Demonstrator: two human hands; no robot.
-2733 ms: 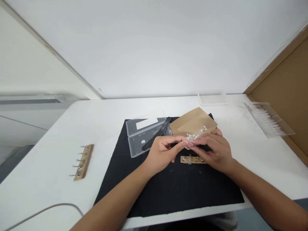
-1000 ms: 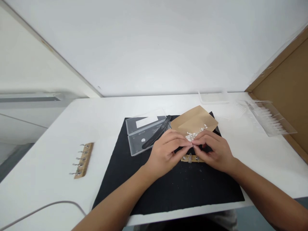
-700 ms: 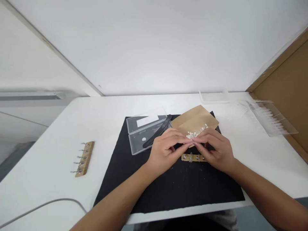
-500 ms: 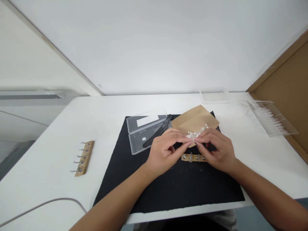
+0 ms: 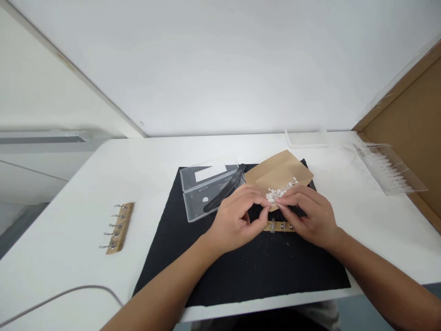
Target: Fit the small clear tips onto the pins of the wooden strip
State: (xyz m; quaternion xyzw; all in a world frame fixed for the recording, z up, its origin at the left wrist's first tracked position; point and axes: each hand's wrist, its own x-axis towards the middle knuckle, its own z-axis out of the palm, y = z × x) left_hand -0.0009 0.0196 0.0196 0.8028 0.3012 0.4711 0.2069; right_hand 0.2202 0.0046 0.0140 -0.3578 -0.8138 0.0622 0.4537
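Black mat (image 5: 275, 276) lying nearest, wooden strip (image 5: 277, 226) with clips (image 5: 272, 225) resting on it. Left hand (image 5: 234, 220) now drawing its fingertips slightly apart from those of right hand (image 5: 312, 214); both curling into pinches, whether grasping tiny piece, cannot tell. Probably regripping. White pieces (image 5: 274, 195) lying heaped on brown paper (image 5: 280, 168), just beyond fingertips.

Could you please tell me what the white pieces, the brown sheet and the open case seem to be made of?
White pieces: perhaps plastic, from bright whiteness; finish unclear at this size. Brown sheet: likely matte kraft paper, thin, faintly creased. Open case: probably smooth clear plastic; black shows through.
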